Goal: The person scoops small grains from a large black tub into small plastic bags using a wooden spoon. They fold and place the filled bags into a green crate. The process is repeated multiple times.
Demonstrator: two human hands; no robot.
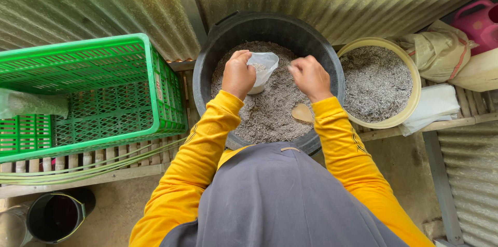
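Clothing: grey cloth point(280, 200) fills the lower middle, closest to the lens, with yellow sleeves point(199, 159) running up from it on both sides.
Left hand point(238, 74): fingers curled tight around the rim of a small white bag point(263, 68), holding it open; wrist bent, knuckles facing the camera.
Right hand point(310, 77): loosely fisted with fingertips pinched together just beside the bag's mouth; whether it holds grains, I cannot tell.
Arms: both forearms reach forward and angle inward, elbows spread wide, hands close together above the tub.
Bag: held upright over the middle of the tub, with a little grey grainy stuff visible inside.
Black tub point(270, 26): round, partly filled with grey grainy mix point(270, 112); a pale wooden scoop point(302, 113) lies on the mix, below the right hand.
Yellow basin point(410, 107): right of the tub, touching it, filled with the same grey mix.
Green crate point(93, 91): left of the tub, on a slatted desk point(129, 156).
Sack point(438, 52): tan, behind the basin, next to a pink jug point(480, 21).
Wall: corrugated metal sheets point(104, 3) behind everything.
Floor: a dark bucket point(54, 216) stands at the lower left.
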